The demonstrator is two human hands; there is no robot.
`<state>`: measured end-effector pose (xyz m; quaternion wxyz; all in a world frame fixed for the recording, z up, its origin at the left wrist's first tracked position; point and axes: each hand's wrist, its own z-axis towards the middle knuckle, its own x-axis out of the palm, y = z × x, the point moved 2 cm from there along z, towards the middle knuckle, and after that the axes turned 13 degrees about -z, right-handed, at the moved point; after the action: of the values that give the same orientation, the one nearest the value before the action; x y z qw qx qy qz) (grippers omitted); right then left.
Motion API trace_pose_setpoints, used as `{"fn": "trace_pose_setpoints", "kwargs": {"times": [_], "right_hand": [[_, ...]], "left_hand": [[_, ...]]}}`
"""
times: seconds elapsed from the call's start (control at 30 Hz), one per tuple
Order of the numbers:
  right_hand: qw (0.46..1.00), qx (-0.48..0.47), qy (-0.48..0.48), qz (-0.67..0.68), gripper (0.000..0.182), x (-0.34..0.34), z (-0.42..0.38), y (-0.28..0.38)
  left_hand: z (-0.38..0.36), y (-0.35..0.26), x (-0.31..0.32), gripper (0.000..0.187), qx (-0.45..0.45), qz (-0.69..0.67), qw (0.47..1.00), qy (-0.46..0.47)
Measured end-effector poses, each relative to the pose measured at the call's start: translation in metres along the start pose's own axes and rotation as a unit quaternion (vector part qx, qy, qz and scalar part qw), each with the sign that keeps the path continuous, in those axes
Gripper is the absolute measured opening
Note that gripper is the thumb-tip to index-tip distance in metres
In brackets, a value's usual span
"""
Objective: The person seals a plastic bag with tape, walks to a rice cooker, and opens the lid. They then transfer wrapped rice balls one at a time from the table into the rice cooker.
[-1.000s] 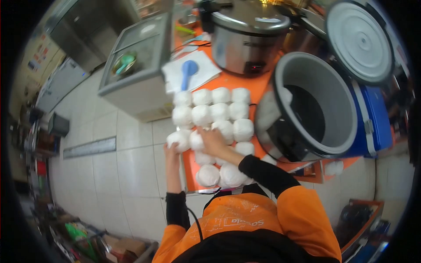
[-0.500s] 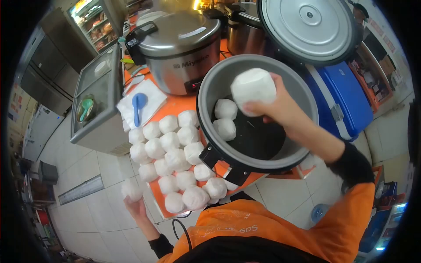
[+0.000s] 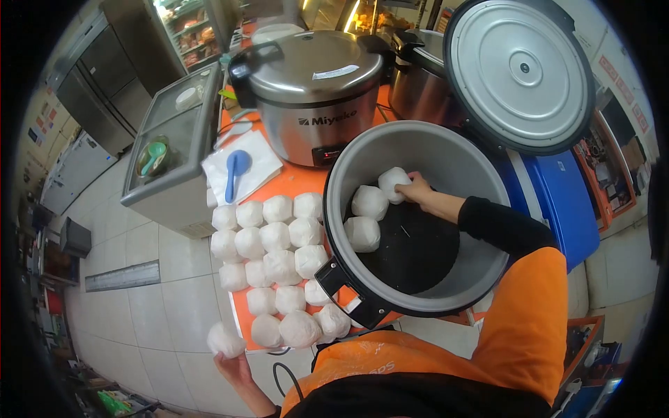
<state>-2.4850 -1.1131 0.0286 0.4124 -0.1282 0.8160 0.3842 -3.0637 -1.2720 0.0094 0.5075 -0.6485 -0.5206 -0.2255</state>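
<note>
My right hand (image 3: 421, 191) is down inside the open grey pot (image 3: 341, 258), its fingers on a white wrapped ball (image 3: 395, 184). That ball touches another white ball (image 3: 370, 202), with one more (image 3: 362, 234) just below it on the dark bottom. At the lower left, my left hand (image 3: 234, 369) holds a white ball (image 3: 226, 340) beside the table's edge. Rows of several white balls (image 3: 277, 237) cover the orange table (image 3: 291, 182) left of the pot.
A closed Miyako cooker (image 3: 313, 97) stands behind, with another pot (image 3: 421, 83) to its right. The raised round lid (image 3: 519, 73) leans above a blue cooler box (image 3: 568, 202). A blue paddle (image 3: 237, 171) lies on white paper (image 3: 265, 164). A glass-topped freezer (image 3: 167, 181) is at left.
My right hand has lowered its ball from above the pot to the bottom, beside the other balls. My left hand still holds its ball. The whole view has shifted.
</note>
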Motion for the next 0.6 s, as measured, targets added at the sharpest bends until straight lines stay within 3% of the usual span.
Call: {"fn": "trace_pose_setpoints", "kwargs": {"times": [0.1,0.2,0.3,0.33,0.4,0.47,0.53,0.6], "right_hand": [[0.996,-0.027,-0.033,-0.074,0.059,0.0,0.004,-0.002],[0.998,0.011,0.065,0.004,0.063,0.002,0.006,0.0],[0.988,-0.031,0.015,-0.147,0.068,0.009,0.021,-0.008],[0.991,-0.026,0.022,-0.132,0.068,0.007,0.018,-0.008],[0.994,-0.02,0.035,-0.105,0.068,-0.005,0.006,0.003],[0.991,-0.11,-0.077,-0.023,0.062,-0.032,-0.042,0.032],[0.948,-0.226,0.134,0.179,0.057,-0.071,-0.117,0.087],[0.822,-0.276,0.425,0.261,0.061,-0.093,-0.17,0.116]], "left_hand": [[-0.008,0.004,0.012,0.068,0.0,-0.014,0.999,0.031],[-0.012,0.013,0.035,0.07,-0.017,-0.046,0.997,0.066],[-0.011,0.026,0.066,0.077,-0.064,-0.075,0.989,0.107],[-0.011,0.031,0.082,0.081,-0.083,-0.082,0.986,0.121],[-0.011,0.041,0.128,0.088,-0.056,0.028,0.981,0.184],[-0.016,0.056,0.191,0.097,-0.005,0.188,0.942,0.277],[-0.026,0.074,0.246,0.096,-0.011,0.307,0.887,0.345],[-0.025,0.098,0.28,0.084,0.068,0.418,0.795,0.434]]}}
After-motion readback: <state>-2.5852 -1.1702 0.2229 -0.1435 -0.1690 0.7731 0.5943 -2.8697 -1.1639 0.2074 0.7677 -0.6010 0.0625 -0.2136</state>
